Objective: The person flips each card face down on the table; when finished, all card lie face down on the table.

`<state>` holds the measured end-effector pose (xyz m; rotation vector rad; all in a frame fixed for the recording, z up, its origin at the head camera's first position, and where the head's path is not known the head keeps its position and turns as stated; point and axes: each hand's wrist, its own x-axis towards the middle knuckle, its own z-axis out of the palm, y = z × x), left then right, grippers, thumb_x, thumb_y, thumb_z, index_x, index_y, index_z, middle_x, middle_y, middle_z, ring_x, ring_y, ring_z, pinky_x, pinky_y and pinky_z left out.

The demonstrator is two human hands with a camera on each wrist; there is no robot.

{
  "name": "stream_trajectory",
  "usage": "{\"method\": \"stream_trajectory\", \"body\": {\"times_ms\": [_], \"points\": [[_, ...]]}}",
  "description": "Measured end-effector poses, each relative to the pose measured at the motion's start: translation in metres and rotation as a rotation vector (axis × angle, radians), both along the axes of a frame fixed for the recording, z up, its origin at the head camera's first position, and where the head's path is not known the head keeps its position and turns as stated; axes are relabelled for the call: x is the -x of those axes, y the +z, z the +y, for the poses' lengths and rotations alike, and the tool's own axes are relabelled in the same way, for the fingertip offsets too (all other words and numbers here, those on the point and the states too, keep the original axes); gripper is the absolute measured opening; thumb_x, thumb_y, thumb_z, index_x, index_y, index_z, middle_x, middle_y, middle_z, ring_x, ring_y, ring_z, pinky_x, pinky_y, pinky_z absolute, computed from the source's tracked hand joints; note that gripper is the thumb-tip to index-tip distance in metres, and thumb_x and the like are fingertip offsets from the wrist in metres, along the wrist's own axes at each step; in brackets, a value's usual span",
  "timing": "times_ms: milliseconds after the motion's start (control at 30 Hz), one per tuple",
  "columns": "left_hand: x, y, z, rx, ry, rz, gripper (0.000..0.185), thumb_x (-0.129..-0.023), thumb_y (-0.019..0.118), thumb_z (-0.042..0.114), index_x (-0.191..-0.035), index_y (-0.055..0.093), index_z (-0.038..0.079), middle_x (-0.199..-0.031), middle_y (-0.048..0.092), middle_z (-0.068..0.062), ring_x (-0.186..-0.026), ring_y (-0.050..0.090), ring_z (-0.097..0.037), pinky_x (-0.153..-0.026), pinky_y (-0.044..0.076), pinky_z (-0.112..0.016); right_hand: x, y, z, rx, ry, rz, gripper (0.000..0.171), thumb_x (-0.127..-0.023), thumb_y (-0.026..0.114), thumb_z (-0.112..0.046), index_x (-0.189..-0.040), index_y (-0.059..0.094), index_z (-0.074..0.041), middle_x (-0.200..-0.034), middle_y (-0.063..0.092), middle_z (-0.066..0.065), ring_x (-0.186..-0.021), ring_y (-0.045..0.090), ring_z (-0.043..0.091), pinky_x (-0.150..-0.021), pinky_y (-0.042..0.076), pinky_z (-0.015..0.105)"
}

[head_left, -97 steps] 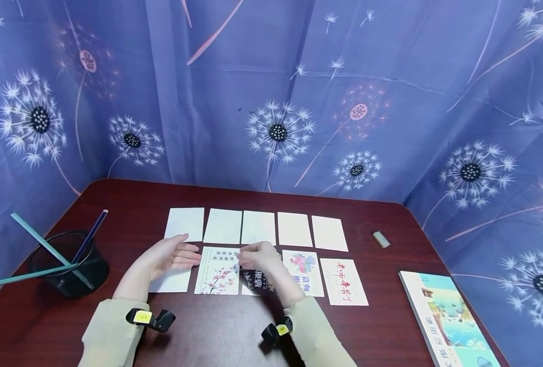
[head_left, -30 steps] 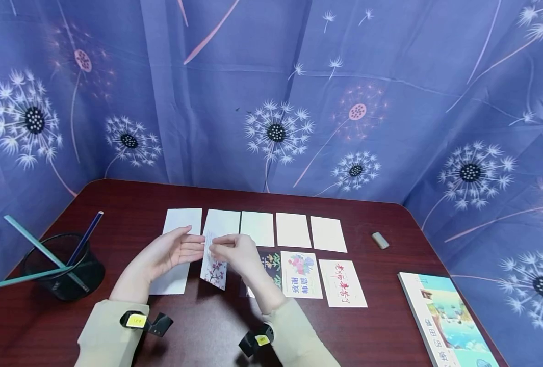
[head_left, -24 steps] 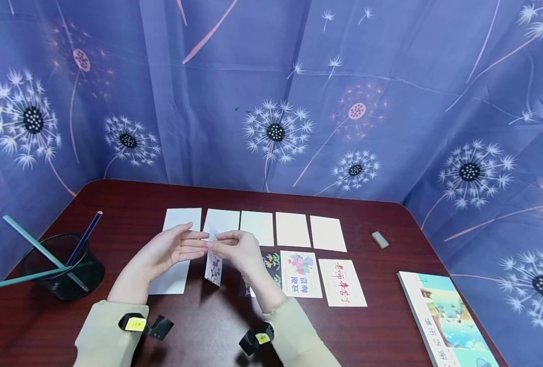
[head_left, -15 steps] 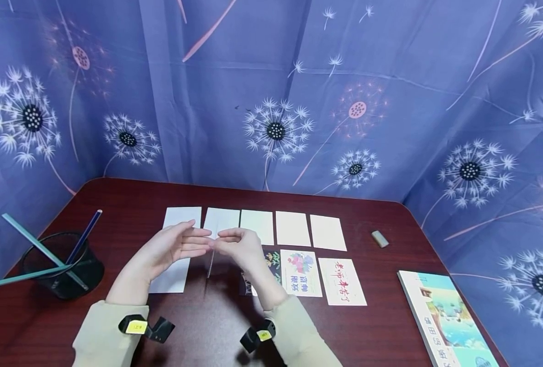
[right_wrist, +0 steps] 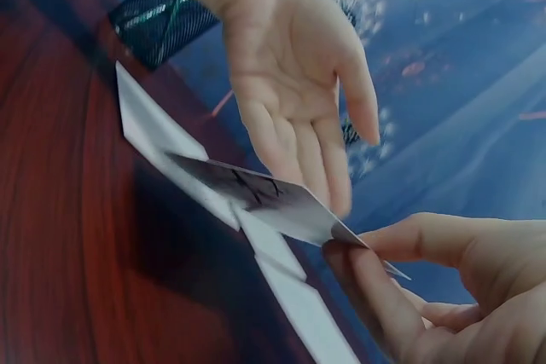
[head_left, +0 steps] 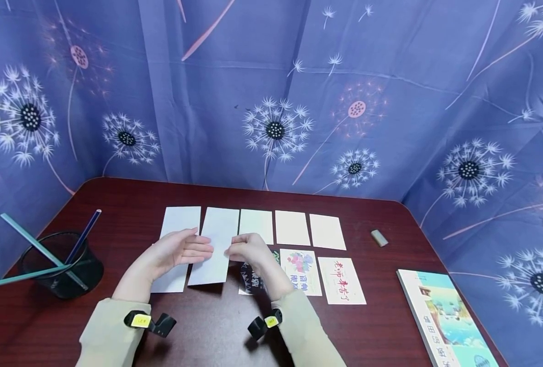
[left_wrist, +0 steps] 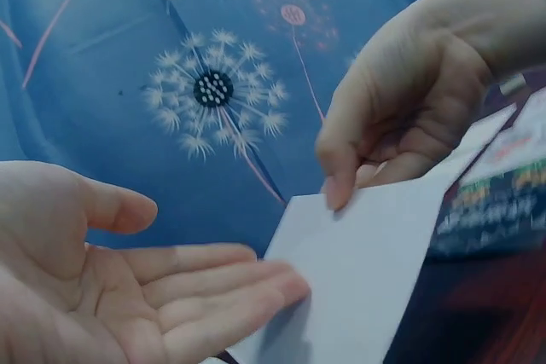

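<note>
My right hand [head_left: 240,251] pinches the right edge of a card [head_left: 210,255] and holds it just above the table with its blank white side up. In the right wrist view the card's [right_wrist: 256,196] printed side faces down toward the table. My left hand [head_left: 181,251] is open, palm turned toward the card, with straight fingers reaching its left edge. The left wrist view shows those fingertips [left_wrist: 256,283] under the card's [left_wrist: 354,283] edge, while my right hand's fingers [left_wrist: 341,185] press on it from above.
Five blank white cards lie in a far row [head_left: 291,228]. In the near row are a white card [head_left: 170,279], a black card [head_left: 253,279], a floral card [head_left: 301,272] and a red-lettered card [head_left: 346,281]. Also here: mesh pencil cup [head_left: 60,265], eraser [head_left: 379,238], book [head_left: 445,321].
My right hand lifted the blossom card from the near row, stood it on edge and turned it over, so its white back now faces up. My left hand stayed open beside it.
</note>
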<state>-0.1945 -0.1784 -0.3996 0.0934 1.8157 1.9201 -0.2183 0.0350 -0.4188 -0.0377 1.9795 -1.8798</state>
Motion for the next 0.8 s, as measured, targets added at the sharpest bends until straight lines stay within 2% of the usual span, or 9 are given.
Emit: {"method": "stream_trajectory", "body": {"times_ms": [167, 367, 633, 800], "points": [[0.002, -0.009, 0.0, 0.074, 0.002, -0.024, 0.059, -0.107, 0.029, 0.027, -0.137, 0.036, -0.022, -0.129, 0.057, -0.034, -0.104, 0.07, -0.019, -0.091, 0.057, -0.03, 0.004, -0.011, 0.005, -0.043, 0.035, -0.042, 0.045, -0.079, 0.063, 0.01, -0.121, 0.051, 0.021, -0.102, 0.063, 0.021, -0.096, 0.071, 0.032, -0.089, 0.058, 0.034], [0.003, -0.016, -0.001, 0.095, -0.03, -0.028, 0.059, -0.107, 0.028, 0.028, -0.136, 0.037, -0.023, -0.126, 0.059, -0.035, -0.105, 0.069, -0.024, -0.092, 0.057, -0.032, 0.005, -0.017, 0.007, -0.102, 0.06, -0.025, 0.045, -0.08, 0.063, 0.009, -0.121, 0.051, 0.021, -0.11, 0.061, 0.026, -0.103, 0.068, 0.04, -0.089, 0.058, 0.036], [0.004, -0.02, -0.002, 0.102, -0.027, -0.043, 0.061, -0.107, 0.028, 0.029, -0.135, 0.037, -0.024, -0.123, 0.062, -0.033, -0.103, 0.07, -0.023, -0.092, 0.057, -0.032, 0.004, -0.016, 0.007, -0.126, 0.054, -0.024, 0.044, -0.08, 0.065, 0.009, -0.12, 0.053, 0.021, -0.108, 0.065, 0.029, -0.099, 0.069, 0.042, -0.086, 0.059, 0.038], [0.004, -0.022, -0.003, 0.102, -0.029, -0.048, 0.06, -0.107, 0.028, 0.029, -0.134, 0.037, -0.024, -0.122, 0.062, -0.032, -0.103, 0.07, -0.023, -0.092, 0.057, -0.032, 0.005, -0.013, 0.011, -0.161, 0.087, -0.019, 0.045, -0.083, 0.066, 0.003, -0.122, 0.054, 0.021, -0.116, 0.064, 0.031, -0.101, 0.068, 0.042, -0.087, 0.059, 0.038]]}}
